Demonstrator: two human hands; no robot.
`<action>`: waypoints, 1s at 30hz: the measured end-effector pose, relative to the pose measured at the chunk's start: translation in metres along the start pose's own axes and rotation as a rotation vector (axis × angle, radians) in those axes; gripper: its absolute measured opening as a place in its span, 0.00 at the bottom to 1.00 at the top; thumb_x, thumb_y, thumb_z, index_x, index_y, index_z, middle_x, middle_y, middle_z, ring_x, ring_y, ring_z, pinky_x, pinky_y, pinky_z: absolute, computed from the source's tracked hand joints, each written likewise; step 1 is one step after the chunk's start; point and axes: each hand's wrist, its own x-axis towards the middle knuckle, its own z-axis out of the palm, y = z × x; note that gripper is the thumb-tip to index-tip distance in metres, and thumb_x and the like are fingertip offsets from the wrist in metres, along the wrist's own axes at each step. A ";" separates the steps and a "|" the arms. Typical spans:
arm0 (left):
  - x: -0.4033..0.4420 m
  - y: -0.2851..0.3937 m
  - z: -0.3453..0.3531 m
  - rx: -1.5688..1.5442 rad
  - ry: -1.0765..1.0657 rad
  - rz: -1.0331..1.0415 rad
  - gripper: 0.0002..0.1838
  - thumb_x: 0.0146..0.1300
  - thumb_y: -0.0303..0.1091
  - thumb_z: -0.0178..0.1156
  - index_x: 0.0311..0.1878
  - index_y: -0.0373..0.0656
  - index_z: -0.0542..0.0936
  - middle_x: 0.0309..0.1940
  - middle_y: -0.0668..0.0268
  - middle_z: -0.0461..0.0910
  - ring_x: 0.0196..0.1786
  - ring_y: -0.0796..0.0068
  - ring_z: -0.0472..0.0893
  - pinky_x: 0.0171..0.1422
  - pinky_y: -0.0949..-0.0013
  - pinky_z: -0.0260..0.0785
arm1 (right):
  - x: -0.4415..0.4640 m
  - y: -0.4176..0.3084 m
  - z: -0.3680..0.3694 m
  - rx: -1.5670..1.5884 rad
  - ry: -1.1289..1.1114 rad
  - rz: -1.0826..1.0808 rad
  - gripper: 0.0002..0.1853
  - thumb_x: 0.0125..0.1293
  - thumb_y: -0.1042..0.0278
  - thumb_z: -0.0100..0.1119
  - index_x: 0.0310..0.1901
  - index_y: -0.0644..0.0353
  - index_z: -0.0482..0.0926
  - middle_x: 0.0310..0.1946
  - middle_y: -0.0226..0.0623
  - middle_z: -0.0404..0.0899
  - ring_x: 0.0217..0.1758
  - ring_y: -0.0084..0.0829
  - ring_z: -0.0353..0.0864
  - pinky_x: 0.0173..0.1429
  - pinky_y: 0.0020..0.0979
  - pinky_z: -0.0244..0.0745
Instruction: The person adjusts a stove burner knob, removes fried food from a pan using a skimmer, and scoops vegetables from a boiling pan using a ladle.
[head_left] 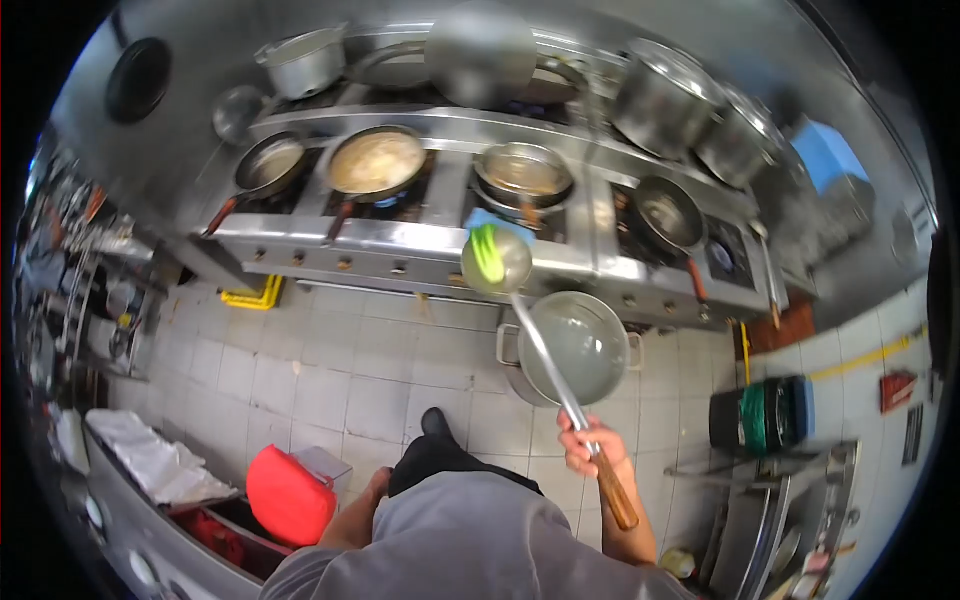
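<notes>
My right hand is closed around the long handle of a metal ladle, near where the steel meets the wooden grip. Bright green vegetable pieces lie in the ladle's round bowl, held up in front of the stove edge. Below the handle stands a large two-handled pot with cloudy liquid in it. My left hand hangs beside my thigh, touching nothing that I can see; its fingers are too small and partly hidden to read.
Along the stove sit a frying pan with bubbling contents, a smaller pan, a bowl-shaped pan and a dark pan. Tall pots stand behind. A red lid is at lower left, a bin at right.
</notes>
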 end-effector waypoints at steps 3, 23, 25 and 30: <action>-0.003 -0.026 -0.024 -0.138 0.120 -0.131 0.14 0.49 0.38 0.52 0.27 0.34 0.77 0.25 0.50 0.78 0.30 0.56 0.78 0.34 0.62 0.69 | 0.107 -0.030 0.025 -0.107 -0.058 0.007 0.10 0.57 0.70 0.48 0.40 0.60 0.63 0.14 0.30 0.61 0.06 0.23 0.59 0.08 0.22 0.52; -0.210 0.059 0.117 -1.317 0.807 -0.776 0.07 0.48 0.29 0.50 0.20 0.37 0.72 0.14 0.66 0.70 0.15 0.77 0.69 0.14 0.74 0.60 | 0.471 -0.051 -0.029 -1.634 0.690 -0.772 0.08 0.49 0.70 0.54 0.29 0.64 0.70 0.17 0.39 0.72 0.20 0.32 0.74 0.27 0.33 0.68; -0.207 0.087 0.143 -1.347 0.859 -0.741 0.08 0.47 0.30 0.51 0.17 0.37 0.72 0.14 0.66 0.69 0.16 0.78 0.69 0.15 0.73 0.59 | 0.471 -0.053 -0.011 -1.624 0.684 -0.761 0.09 0.47 0.70 0.54 0.30 0.65 0.71 0.20 0.43 0.75 0.25 0.35 0.76 0.32 0.35 0.69; -0.114 0.060 0.288 -1.054 0.935 -0.949 0.11 0.46 0.34 0.55 0.23 0.32 0.76 0.19 0.64 0.74 0.26 0.76 0.72 0.31 0.68 0.66 | 0.486 -0.069 -0.029 -1.750 0.804 -0.774 0.12 0.46 0.70 0.53 0.34 0.66 0.69 0.27 0.51 0.76 0.35 0.46 0.77 0.40 0.39 0.68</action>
